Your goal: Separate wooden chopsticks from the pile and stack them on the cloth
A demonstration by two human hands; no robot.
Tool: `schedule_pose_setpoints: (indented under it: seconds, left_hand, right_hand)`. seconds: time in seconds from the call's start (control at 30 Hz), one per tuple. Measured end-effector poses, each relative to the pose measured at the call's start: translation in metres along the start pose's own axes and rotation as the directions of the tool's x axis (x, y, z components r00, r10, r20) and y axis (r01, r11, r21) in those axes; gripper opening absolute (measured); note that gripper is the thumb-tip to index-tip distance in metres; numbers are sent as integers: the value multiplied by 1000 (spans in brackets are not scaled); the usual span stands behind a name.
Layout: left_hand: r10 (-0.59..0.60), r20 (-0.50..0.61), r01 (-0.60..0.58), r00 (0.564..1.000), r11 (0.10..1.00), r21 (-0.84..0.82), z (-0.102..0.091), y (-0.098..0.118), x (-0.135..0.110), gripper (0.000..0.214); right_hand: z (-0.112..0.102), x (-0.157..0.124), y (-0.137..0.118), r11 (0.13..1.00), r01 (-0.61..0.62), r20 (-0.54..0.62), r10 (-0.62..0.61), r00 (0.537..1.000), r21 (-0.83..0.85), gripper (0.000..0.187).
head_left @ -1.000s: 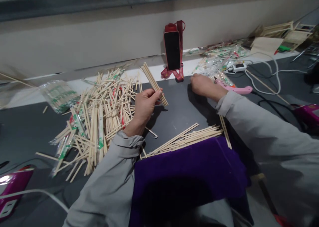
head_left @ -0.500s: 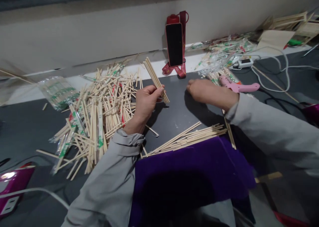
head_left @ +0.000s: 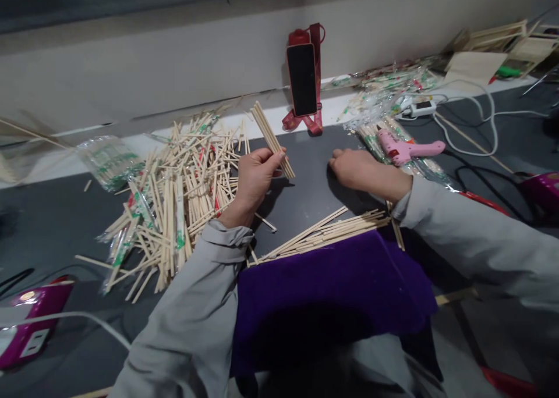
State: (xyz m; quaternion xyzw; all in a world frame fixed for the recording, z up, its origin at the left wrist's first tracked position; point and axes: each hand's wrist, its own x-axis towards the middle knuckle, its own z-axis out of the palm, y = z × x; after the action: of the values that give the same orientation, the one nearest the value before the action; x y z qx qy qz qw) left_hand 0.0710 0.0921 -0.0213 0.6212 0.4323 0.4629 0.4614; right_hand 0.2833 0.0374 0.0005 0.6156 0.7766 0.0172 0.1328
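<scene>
My left hand (head_left: 257, 174) pinches a small bundle of wooden chopsticks (head_left: 267, 129) between thumb and fingers, tilted up and to the left above the grey table. To the right, my right hand (head_left: 349, 166) is low over the tabletop, palm down with its fingers curled in; whatever they hold, if anything, is hidden. A big loose heap of chopsticks (head_left: 192, 182), some still in plastic sleeves, lies left of my left hand. Closer to me, a row of chopsticks (head_left: 323, 233) rests along the edge of a purple cloth (head_left: 323, 276).
A pink glue gun (head_left: 408, 148) lies on wrapped chopsticks past my right hand. A phone (head_left: 302, 79) leans on a red-capped bottle against the wall. White cables (head_left: 491, 121) run at the right, and a magenta power strip (head_left: 37, 322) sits at the lower left.
The view has shifted slightly, so more of the glue gun and the packets under it shows. My left hand keeps the chopstick bundle; my right hand stays almost in place, fingers still curled.
</scene>
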Motion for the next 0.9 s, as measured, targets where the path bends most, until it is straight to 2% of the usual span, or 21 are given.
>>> schedule_pose_setpoints:
  seconds: [0.07,0.1,0.17,0.23,0.3,0.4,0.53,0.73,0.9]
  left_hand:
    - [-7,3,7,1000,1000,-1,-1,-1,1,26]
    - [-9,4,9,1000,1000,0,-1,-2,1,27]
    - [-10,7,10,1000,1000,4,-2,-3,2,28]
    - [-5,16,5,1000,1000,6,-2,-4,2,29]
    - [2,27,-2,1000,1000,4,-2,-5,2,29]
    - [6,36,-6,999,1000,0,-1,-4,1,27]
    - [4,26,-5,1000,1000,18,1,-3,-1,24]
    - [21,18,-21,1000,1000,1,-5,3,0,25]
    - [6,-20,-5,1000,1000,29,-8,9,1,25]
  right_hand:
    - [1,-5,-2,999,-32,-30,32,999,-4,28]
    - [2,-10,-5,1000,5,-41,-4,999,30,27]
    - [2,-25,-13,972,173,-37,-170,985,159,26]
    - [3,-43,-23,900,331,-43,-333,942,285,24]
    - [3,-58,-32,853,387,-39,-399,916,350,22]
    - [4,-71,-36,837,399,-21,-422,906,376,24]
    - [4,-70,-33,813,415,-13,-449,894,408,24]
    - [10,-58,-38,916,304,-71,-295,953,261,23]
    - [2,-52,-54,929,327,7,-333,943,174,17]
